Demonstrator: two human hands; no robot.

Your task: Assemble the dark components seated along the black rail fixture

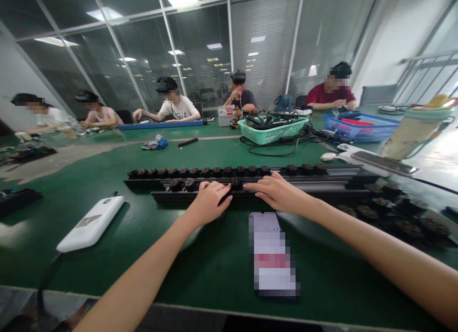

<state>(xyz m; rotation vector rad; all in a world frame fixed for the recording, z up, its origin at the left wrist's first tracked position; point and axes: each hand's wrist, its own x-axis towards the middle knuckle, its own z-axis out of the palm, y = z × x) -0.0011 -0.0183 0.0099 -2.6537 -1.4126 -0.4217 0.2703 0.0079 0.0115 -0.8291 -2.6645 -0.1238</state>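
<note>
Two long black channel rails lie side by side across the table in front of me. The near rail carries a few small round black parts with brownish tops, while the far rail holds a long row of them. One black part sits in the near rail between my hands. My left hand is at its left, index finger and thumb apart, the index fingertip close beside it. From the right, my right hand reaches over the near rail with index finger and thumb stretched out. Whether either fingertip touches the part, I cannot tell.
A phone lies just in front of the rails, a white power bank to the left. More round black parts lie at the right. Beyond are a green basket of cables, a blue basket and several seated people.
</note>
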